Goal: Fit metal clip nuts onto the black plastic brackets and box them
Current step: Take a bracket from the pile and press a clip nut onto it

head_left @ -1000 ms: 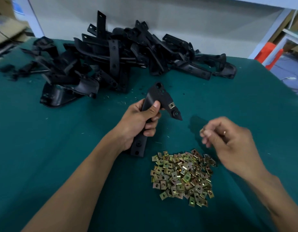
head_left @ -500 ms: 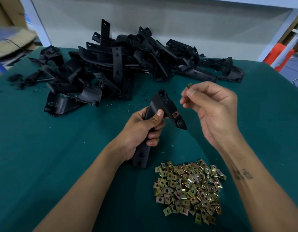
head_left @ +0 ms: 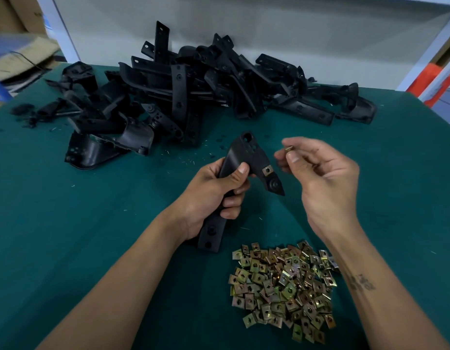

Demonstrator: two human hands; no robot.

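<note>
My left hand (head_left: 214, 195) grips a black plastic bracket (head_left: 246, 157) by its middle and holds it upright above the table. One brass-coloured clip nut (head_left: 268, 170) sits on the bracket's right arm. My right hand (head_left: 322, 178) is just right of the bracket, with thumb and forefinger pinched on a second small clip nut (head_left: 288, 148). A heap of loose clip nuts (head_left: 282, 286) lies on the green table cover (head_left: 67, 236) in front of me.
A big pile of black brackets (head_left: 193, 92) fills the back of the table, from far left to right. Small black scraps lie at the left edge. Cardboard and a white frame stand beyond the table. No box is in view.
My right hand rose from near the clip nut heap to beside the bracket with a clip nut pinched in it. My left hand kept hold of the bracket.
</note>
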